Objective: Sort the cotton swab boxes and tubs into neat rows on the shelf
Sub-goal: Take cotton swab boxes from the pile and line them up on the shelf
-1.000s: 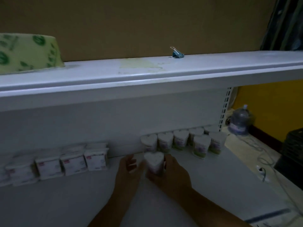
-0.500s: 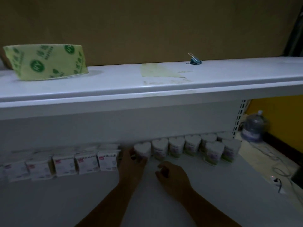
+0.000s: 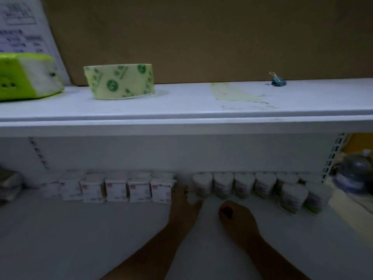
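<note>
Head view, dim light. The white heart-shaped plastic tub (image 3: 202, 183) you held between both hands a second ago, out in front, now stands at the left end of the back row of tubs (image 3: 254, 184), close against its neighbour. That row reads as filled on this side. A small gap separates it from the row of white cotton swab boxes with red labels (image 3: 129, 189). Two front tubs (image 3: 295, 197) at the right end sit ahead of the line, so tidying likely remains there.

Hands: your left hand (image 3: 182, 201) lies low on the white metal shelf (image 3: 80, 239), fingers straight and reaching into that gap, thumb near the tub's base. I can't tell whether it touches. Your right hand (image 3: 236, 219) sits just right of it, clear of the tubs, fingers loosely curled under, gripping nothing
</note>
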